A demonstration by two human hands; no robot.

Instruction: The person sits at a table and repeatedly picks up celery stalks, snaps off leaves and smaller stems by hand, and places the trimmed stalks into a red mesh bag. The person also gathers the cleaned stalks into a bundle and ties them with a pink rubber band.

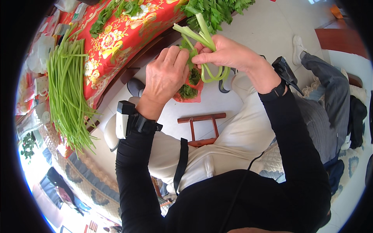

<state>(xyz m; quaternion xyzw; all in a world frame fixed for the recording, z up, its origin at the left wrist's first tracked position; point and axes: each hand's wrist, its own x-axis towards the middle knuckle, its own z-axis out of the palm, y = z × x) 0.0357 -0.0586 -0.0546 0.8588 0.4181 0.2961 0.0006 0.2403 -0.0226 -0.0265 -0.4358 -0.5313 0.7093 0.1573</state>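
Several green celery stalks point(201, 38) are gripped in my right hand point(225, 54), their pale cut ends pointing up and their thin lower parts bending below the palm. My left hand point(167, 72) is curled beside them, its fingertips pinching at celery leaves point(191, 54) between the two hands; its thumb is mostly hidden. Beneath the hands, a red plastic bag point(196, 96) on the floor holds plucked leaves point(188, 91). A long heap of stripped celery stalks point(65, 87) lies on the table to the left. Leafy celery point(211, 13) rests at the table's far end.
A red floral tablecloth point(109, 40) covers the table, with loose leaves point(102, 23) on it. Cups point(40, 86) and plastic packages line its far left side. Between my legs is a red wooden stool point(201, 118). Another person's leg point(329, 78) extends at the right, beside a quilted seat point(346, 171).
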